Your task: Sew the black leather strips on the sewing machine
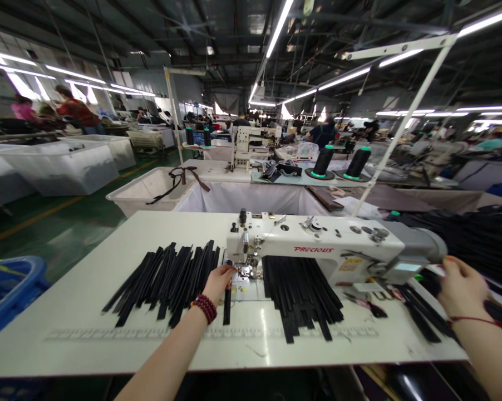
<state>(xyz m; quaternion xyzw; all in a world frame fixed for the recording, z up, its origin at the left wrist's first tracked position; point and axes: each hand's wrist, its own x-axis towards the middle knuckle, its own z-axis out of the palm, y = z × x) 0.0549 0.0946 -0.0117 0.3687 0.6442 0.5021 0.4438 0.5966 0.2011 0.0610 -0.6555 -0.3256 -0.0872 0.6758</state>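
Strip (227, 309), black and narrow, is pinched in the left hand (220, 278) beside the sewing machine (271, 239). The right hand (463, 287) is at the machine's right end; I cannot tell if it grips. More strips (163, 281) lie on the white table (301, 356).

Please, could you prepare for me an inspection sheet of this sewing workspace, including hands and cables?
Surface: pale table, ruler scale along its front.
Job's things: white sewing machine; black strips to its left and more under its arm.
Clutter: pink-and-black tool, perhaps scissors, at right.
Left hand: pinches one black strip beside the needle area.
Right hand: by the machine's right end; contact unclear.
Cables: nothing seen clearly.
Surroundings: blue basket at left; thread cones, another sewing machine and co-workers beyond.
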